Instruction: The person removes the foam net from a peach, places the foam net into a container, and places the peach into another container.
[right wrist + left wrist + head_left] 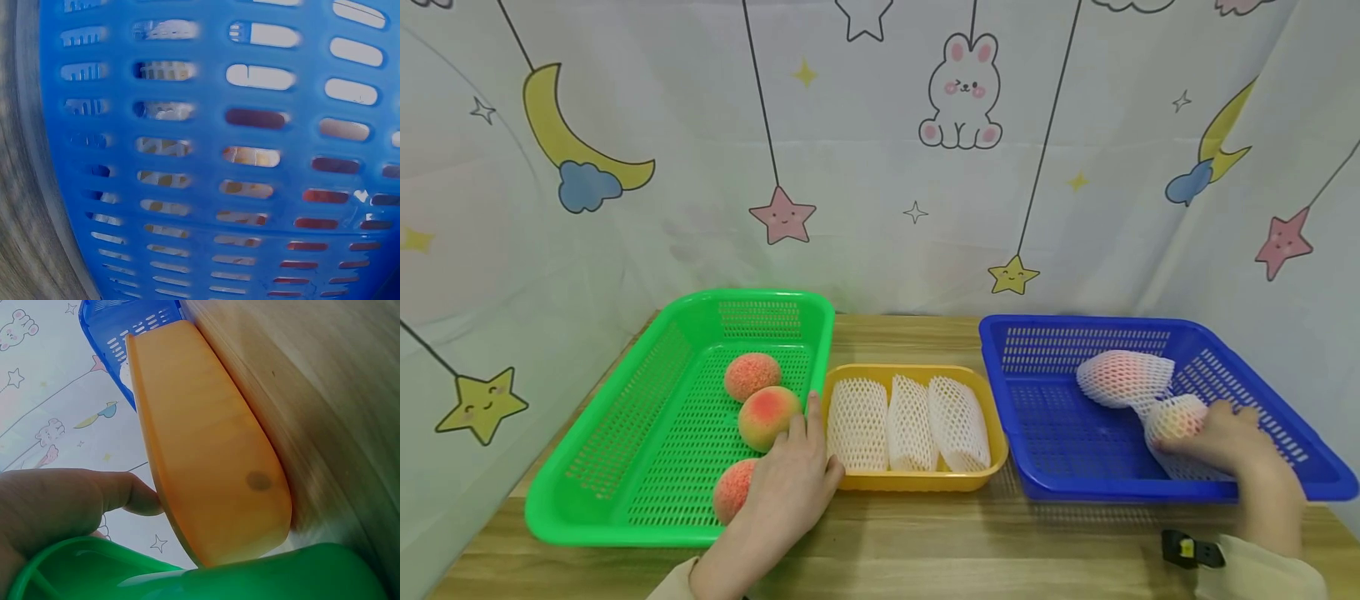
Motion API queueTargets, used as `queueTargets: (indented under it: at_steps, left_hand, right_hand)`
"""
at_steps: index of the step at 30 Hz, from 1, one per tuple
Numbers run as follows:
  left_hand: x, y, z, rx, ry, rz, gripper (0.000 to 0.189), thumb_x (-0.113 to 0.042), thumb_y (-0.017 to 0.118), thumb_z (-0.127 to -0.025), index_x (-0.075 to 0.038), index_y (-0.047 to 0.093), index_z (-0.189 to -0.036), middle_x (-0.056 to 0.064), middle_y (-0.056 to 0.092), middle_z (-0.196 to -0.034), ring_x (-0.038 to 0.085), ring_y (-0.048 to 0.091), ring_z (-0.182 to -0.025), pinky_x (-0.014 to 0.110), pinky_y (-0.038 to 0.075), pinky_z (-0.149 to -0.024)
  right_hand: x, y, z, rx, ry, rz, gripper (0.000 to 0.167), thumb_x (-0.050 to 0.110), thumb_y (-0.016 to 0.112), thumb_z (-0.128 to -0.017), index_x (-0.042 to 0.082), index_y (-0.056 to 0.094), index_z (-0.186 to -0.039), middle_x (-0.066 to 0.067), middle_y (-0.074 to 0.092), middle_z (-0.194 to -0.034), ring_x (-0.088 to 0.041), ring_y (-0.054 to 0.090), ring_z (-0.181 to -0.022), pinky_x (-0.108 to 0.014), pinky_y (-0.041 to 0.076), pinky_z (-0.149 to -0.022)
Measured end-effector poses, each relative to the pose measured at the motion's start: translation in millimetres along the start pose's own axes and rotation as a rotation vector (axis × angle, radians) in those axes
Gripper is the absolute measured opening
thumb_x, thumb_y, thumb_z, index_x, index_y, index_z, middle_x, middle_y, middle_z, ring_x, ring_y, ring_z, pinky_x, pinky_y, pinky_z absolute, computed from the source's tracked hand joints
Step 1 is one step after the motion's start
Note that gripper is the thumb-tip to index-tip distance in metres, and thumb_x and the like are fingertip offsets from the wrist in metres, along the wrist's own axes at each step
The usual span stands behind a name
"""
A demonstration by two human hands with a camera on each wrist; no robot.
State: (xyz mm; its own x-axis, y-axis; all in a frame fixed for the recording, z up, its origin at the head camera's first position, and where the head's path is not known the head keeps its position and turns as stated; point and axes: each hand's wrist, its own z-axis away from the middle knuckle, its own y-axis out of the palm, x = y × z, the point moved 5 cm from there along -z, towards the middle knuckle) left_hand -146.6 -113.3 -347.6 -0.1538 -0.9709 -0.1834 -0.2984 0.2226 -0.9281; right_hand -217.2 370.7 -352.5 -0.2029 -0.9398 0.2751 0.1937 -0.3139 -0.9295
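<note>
Right hand (1228,437) grips a netted peach (1180,417); left hand (793,467) lies loosely extended, holding nothing visible. Careless release could knock the neighbouring wrapped fruit (1122,377).

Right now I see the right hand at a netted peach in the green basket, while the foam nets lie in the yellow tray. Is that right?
Not quite: the basket is blue, not green. The head view shows the right hand at a netted peach in the blue basket; the foam nets do lie in the yellow tray.
</note>
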Motion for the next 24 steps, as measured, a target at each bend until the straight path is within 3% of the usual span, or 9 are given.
queueTargets:
  at_steps: [6, 13, 24]
  left_hand:
    - [0.3, 0.2, -0.1, 0.003, -0.003, 0.000, 0.076, -0.019, 0.068, -0.081, 0.010, 0.034, -0.143, 0.015, 0.057, -0.091, 0.017, 0.047, -0.060, 0.025, 0.037, -0.041]
    - [0.4, 0.2, -0.1, 0.003, -0.005, 0.002, 0.076, -0.019, 0.068, -0.081, 0.010, 0.034, -0.143, 0.016, 0.058, -0.092, 0.018, 0.047, -0.061, 0.026, 0.038, -0.041]
    - [-0.1, 0.2, 0.0, 0.009, -0.008, -0.001, 0.077, -0.020, 0.068, -0.081, 0.010, 0.034, -0.143, 0.016, 0.057, -0.093, 0.017, 0.045, -0.059, 0.025, 0.036, -0.040]
  right_hand:
    - [0.6, -1.1, -0.2, 0.008, -0.003, -0.012, 0.118, 0.057, 0.064, -0.081, -0.036, 0.009, -0.127, -0.055, 0.034, -0.119, -0.066, 0.040, -0.108, -0.069, 0.038, -0.091]
    - [0.4, -5.1, 0.8, -0.002, -0.026, -0.012, 0.122, 0.061, 0.064, -0.080, -0.036, 0.008, -0.128, -0.054, 0.031, -0.122, -0.066, 0.038, -0.109, -0.071, 0.036, -0.091]
    - [5.9, -11.8, 9.4, 0.001, -0.017, -0.016, 0.127, 0.064, 0.059, -0.082, -0.034, -0.005, -0.132, -0.057, 0.016, -0.129, -0.070, 0.024, -0.117, -0.075, 0.027, -0.096]
